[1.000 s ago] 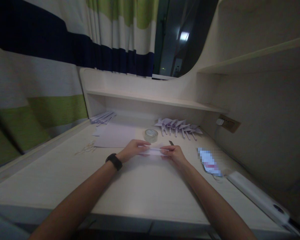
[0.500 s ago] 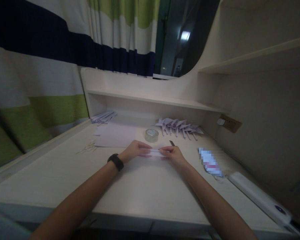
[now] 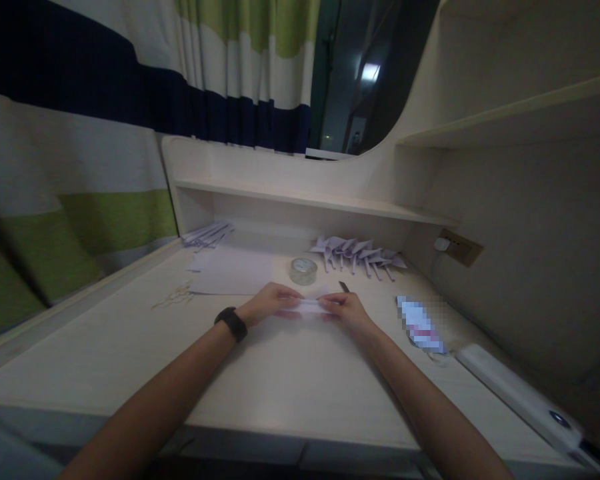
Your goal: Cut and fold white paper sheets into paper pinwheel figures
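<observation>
A small folded strip of white paper (image 3: 311, 306) is pinched between both hands, just above the pale desk (image 3: 280, 373). My left hand (image 3: 273, 301), with a black watch at the wrist, grips the strip's left end. My right hand (image 3: 347, 309) grips its right end. Just beyond the hands stands a roll of clear tape (image 3: 303, 270). A flat sheet of white paper (image 3: 233, 272) lies to the left of the tape.
A row of folded paper shapes (image 3: 359, 253) lies at the back right under the shelf. More folded papers (image 3: 206, 235) sit at the back left. A blurred packet (image 3: 420, 325), a long white device (image 3: 517, 395) and a wall socket (image 3: 457, 247) are on the right. Striped curtain hangs left.
The hands have drawn slightly closer together on the paper strip, which now looks shorter and more folded. Nothing else on the desk moved.
</observation>
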`<action>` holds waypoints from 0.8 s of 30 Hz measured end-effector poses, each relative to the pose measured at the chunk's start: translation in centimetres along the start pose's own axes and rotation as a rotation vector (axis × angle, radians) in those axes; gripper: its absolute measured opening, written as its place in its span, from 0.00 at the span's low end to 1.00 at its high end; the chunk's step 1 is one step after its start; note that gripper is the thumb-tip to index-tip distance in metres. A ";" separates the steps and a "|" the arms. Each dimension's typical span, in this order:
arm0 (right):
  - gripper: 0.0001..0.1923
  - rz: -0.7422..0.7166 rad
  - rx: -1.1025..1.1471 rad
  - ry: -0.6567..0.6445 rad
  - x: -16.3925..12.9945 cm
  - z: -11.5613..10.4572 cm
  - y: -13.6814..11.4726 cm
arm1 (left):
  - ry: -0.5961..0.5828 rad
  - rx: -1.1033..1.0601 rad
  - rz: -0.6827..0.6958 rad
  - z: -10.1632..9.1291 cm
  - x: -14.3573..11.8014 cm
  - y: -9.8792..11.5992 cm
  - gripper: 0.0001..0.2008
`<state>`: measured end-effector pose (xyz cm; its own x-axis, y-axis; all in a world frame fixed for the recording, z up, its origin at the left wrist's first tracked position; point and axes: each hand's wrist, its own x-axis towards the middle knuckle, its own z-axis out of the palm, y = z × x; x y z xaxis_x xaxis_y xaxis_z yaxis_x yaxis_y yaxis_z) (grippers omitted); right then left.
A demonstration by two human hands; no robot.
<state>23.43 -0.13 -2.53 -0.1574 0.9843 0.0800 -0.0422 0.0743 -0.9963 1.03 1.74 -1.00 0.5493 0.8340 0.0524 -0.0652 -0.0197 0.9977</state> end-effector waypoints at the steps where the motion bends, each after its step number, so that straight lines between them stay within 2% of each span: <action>1: 0.19 0.002 0.001 0.003 0.0 0.0 0.0 | -0.005 -0.005 -0.004 0.0 0.0 -0.1 0.19; 13: 0.20 0.004 0.013 -0.001 -0.1 -0.2 -0.2 | -0.023 -0.017 -0.019 0.0 -0.1 0.1 0.19; 24: 0.21 -0.015 0.008 -0.028 -0.2 0.2 0.0 | -0.038 -0.026 0.031 -0.2 0.0 -0.1 0.21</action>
<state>23.27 -0.38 -2.50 -0.1838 0.9783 0.0956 -0.0523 0.0874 -0.9948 0.89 1.80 -1.08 0.5782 0.8114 0.0856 -0.1040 -0.0308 0.9941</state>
